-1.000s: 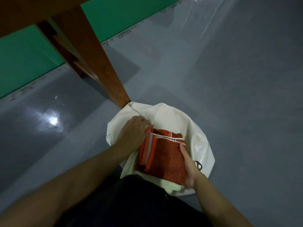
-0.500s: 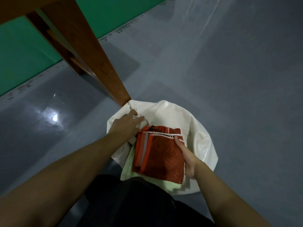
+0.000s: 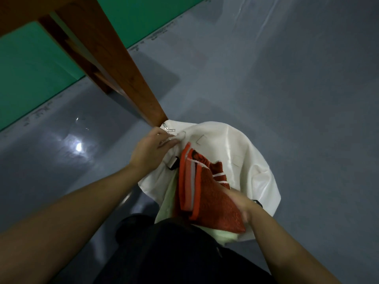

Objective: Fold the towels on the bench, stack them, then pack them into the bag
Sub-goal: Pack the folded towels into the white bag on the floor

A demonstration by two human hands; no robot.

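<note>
Left hand point(image 3: 150, 153) pinching white bag point(image 3: 252, 171) rim, right hand point(image 3: 241, 203) gripping red towel point(image 3: 213, 201) edge inside.

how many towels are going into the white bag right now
2 that show. A red towel with orange and white stripes lies on top at the bag's mouth; a pale green towel lies under it, edges peeking out. More may be hidden beneath.

A white bag point(image 3: 242, 160) sits on the grey floor point(image 3: 287, 89) by a bench leg point(image 3: 123, 74). The left hand point(image 3: 152, 149) pinches its rim near the zipper point(image 3: 169, 130); the blurred right hand point(image 3: 239, 201) holds red towels point(image 3: 211, 203) over a pale one point(image 3: 170, 199).
</note>
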